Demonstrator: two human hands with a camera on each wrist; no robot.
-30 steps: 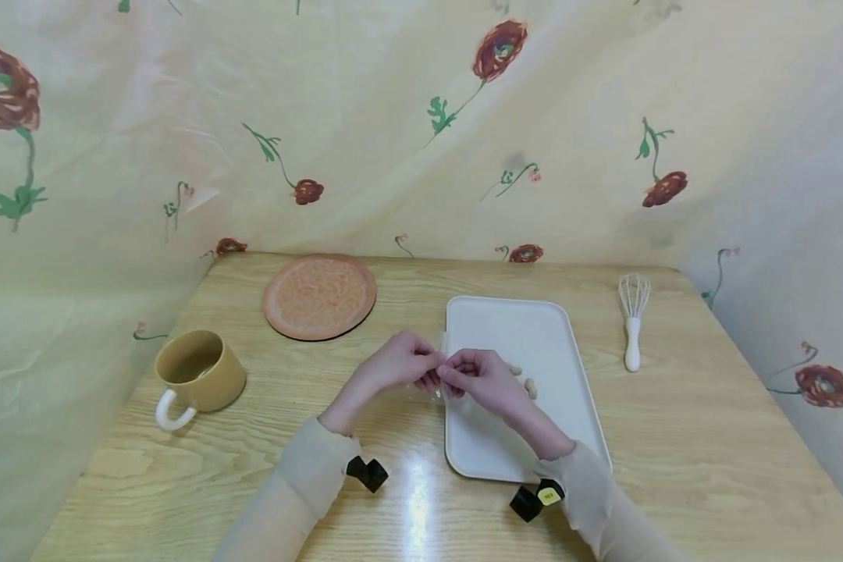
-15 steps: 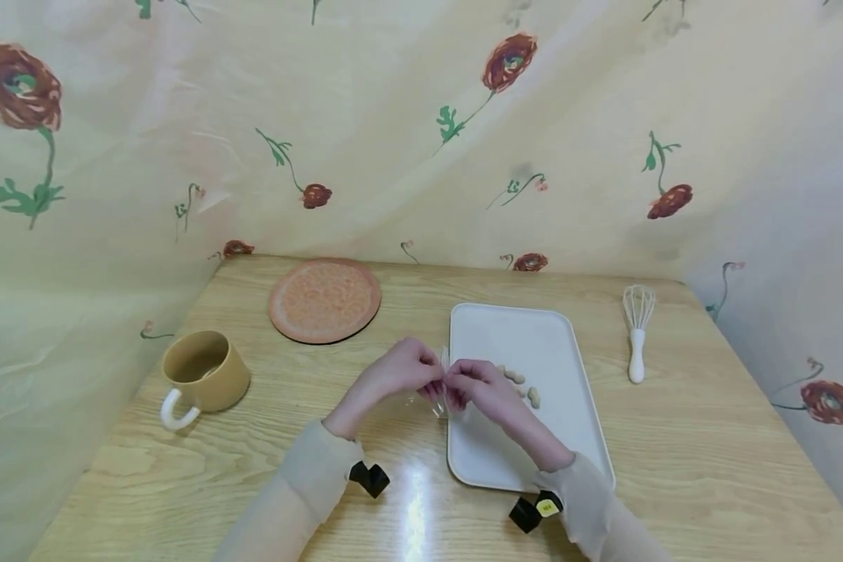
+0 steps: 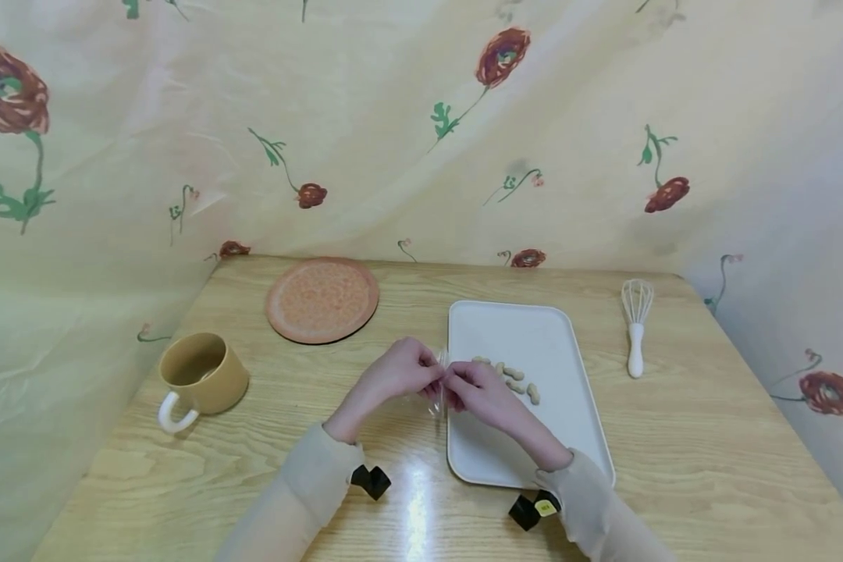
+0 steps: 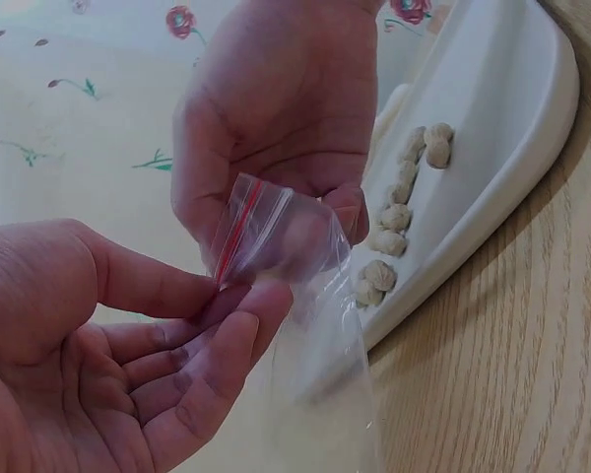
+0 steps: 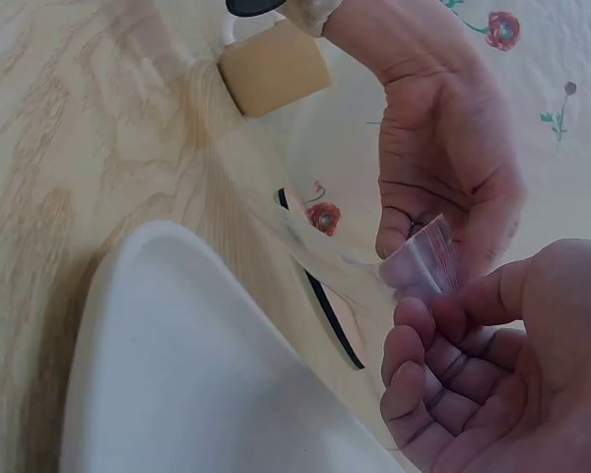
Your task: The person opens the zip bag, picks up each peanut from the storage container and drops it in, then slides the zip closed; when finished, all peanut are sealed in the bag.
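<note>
A clear zip bag with a red line along its seal hangs over the left edge of a white tray. My left hand pinches the seal edge between thumb and fingers. Close against it, my right hand pinches the same edge; the right wrist view shows the red strip of the bag running between both hands. In the head view the fingers hide much of the bag. Several unshelled peanuts lie on the tray, just right of my right hand.
A yellow mug with a white handle stands at the left. Behind my left hand lies a round orange-brown mat. A white whisk lies right of the tray on the wooden table. Flowered cloth hangs behind the table.
My right hand has shifted slightly toward me, so more peanuts show beside it. Both hands keep pinching the bag's edge. The head view has tilted a little.
</note>
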